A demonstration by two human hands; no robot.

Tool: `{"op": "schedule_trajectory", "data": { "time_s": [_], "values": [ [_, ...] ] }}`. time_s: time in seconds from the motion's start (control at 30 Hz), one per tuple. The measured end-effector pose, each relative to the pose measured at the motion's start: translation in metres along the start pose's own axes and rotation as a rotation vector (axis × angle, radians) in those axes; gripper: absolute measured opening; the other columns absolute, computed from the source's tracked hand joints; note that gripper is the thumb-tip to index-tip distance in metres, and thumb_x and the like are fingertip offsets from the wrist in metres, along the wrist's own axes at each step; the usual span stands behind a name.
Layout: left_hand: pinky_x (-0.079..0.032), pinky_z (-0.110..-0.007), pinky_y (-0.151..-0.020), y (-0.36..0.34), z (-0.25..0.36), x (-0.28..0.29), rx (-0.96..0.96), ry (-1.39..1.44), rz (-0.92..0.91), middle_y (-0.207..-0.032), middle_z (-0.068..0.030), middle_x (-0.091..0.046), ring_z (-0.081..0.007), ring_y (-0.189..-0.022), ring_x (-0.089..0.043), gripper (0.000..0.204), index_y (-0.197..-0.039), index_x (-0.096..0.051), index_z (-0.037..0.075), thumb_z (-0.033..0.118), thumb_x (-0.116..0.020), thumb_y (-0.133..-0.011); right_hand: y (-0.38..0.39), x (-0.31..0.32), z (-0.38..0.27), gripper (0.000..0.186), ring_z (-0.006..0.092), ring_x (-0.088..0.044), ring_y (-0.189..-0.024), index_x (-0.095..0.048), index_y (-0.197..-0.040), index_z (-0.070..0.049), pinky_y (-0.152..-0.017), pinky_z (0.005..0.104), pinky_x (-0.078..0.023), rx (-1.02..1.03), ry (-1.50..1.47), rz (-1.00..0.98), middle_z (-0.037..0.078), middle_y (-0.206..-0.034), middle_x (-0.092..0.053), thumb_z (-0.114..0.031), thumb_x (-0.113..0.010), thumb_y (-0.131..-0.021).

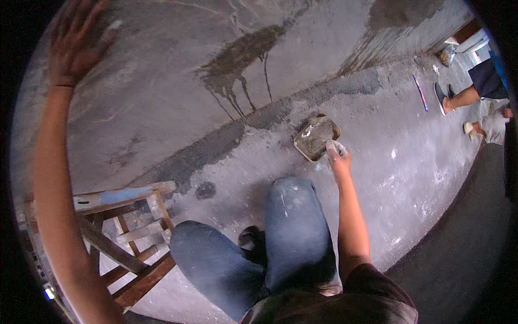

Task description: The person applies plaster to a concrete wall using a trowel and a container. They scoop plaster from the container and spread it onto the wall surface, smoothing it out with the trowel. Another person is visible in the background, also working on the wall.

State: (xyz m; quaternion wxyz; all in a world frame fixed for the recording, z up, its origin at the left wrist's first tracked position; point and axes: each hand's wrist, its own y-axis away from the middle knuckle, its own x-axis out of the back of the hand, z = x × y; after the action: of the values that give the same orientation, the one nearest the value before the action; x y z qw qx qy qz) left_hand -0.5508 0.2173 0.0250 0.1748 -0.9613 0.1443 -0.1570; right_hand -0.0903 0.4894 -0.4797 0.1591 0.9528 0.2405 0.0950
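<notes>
We see the left hand (75,43) raised high and pressed flat against the grey plastered wall (172,92), its fingers (105,35) spread wide and released, grasping nothing. The left forearm runs up the left side of the view from the lower edge to that hand.

The right hand (339,159) reaches down and forward to the mortar pan (315,137), a shallow squarish tray lying on the concrete floor (410,178) just at the foot of the wall. The pan holds wet grey mortar. The right fingers are clenched around a small pale tool (333,147) at the pan's near right corner; it may be a trowel handle, but the view is too small there for us to be sure. The tool's far end touches the mortar in the pan.

Below the pan we see the person's two knees in blue jeans (291,232), bent, with a dark shoe (251,237) between them. To the left stands a wooden stool or trestle (129,237) with crossed braces, close against the wall and just beside the left knee.

A dark wet stain (243,59) with drips running down marks the wall above the pan. Far to the right, well apart from the work, another person's leg and sandalled foot (456,100) rest on the floor, near a thin blue and red stick (421,93).
</notes>
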Motion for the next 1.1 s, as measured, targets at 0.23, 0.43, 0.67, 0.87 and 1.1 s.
{"op": "schedule_trajectory", "data": {
  "time_s": [0.23, 0.43, 0.67, 0.87, 1.1],
  "values": [
    [-0.027, -0.038, -0.127, -0.002, -0.002, -0.004, 0.048, 0.204, 0.096, -0.169, 0.0072, -0.035, -0.0173, -0.154, -0.035, 0.064, -0.160, -0.042, 0.039, 0.052, -0.062, -0.101, 0.072, -0.103, -0.157, 0.037, 0.0097, -0.057, -0.062, -0.060, -0.134, -0.009, -0.051, 0.0258, -0.045, 0.050, -0.522, -0.244, 0.002, -0.088, -0.065, -0.028, -0.068, -0.103],
    [-0.021, -0.036, -0.130, 0.003, -0.005, -0.004, 0.060, 0.232, 0.064, -0.170, 0.0118, -0.033, -0.0132, -0.155, -0.031, 0.065, -0.160, -0.039, 0.045, 0.055, -0.058, -0.099, 0.090, -0.220, -0.189, 0.038, 0.0169, -0.063, -0.071, -0.055, -0.138, -0.004, -0.058, 0.0311, -0.051, 0.171, -0.555, -0.044, 0.009, -0.096, -0.067, -0.022, -0.063, -0.105],
    [-0.020, -0.038, -0.129, 0.007, -0.004, -0.006, 0.070, 0.205, -0.012, -0.171, 0.0118, -0.031, -0.0132, -0.156, -0.028, 0.064, -0.160, -0.039, 0.045, 0.059, -0.056, -0.100, 0.097, -0.289, -0.184, 0.051, 0.0459, -0.061, -0.121, -0.043, -0.148, 0.008, -0.105, 0.0449, -0.046, 0.289, -0.236, 0.163, 0.033, -0.133, -0.061, -0.009, -0.059, -0.103],
    [-0.018, -0.034, -0.132, 0.006, 0.000, -0.003, 0.123, 0.190, -0.054, -0.166, 0.0175, -0.036, -0.0079, -0.155, -0.029, 0.066, -0.155, -0.040, 0.052, 0.066, -0.059, -0.094, 0.105, -0.324, -0.204, 0.067, 0.0515, -0.052, -0.132, -0.033, -0.158, 0.007, -0.111, 0.0515, -0.041, 0.468, -0.095, 0.249, 0.037, -0.145, -0.050, -0.006, -0.060, -0.098],
    [-0.021, -0.037, -0.130, 0.004, -0.001, -0.002, 0.097, 0.194, -0.041, -0.169, 0.0129, -0.034, -0.0119, -0.156, -0.028, 0.064, -0.158, -0.042, 0.045, 0.059, -0.059, -0.098, 0.126, -0.339, -0.258, 0.077, 0.0509, -0.049, -0.136, -0.027, -0.160, 0.010, -0.114, 0.0490, -0.040, 0.303, 0.035, 0.082, 0.037, -0.150, -0.046, 0.000, -0.062, -0.091]
  ]
}}
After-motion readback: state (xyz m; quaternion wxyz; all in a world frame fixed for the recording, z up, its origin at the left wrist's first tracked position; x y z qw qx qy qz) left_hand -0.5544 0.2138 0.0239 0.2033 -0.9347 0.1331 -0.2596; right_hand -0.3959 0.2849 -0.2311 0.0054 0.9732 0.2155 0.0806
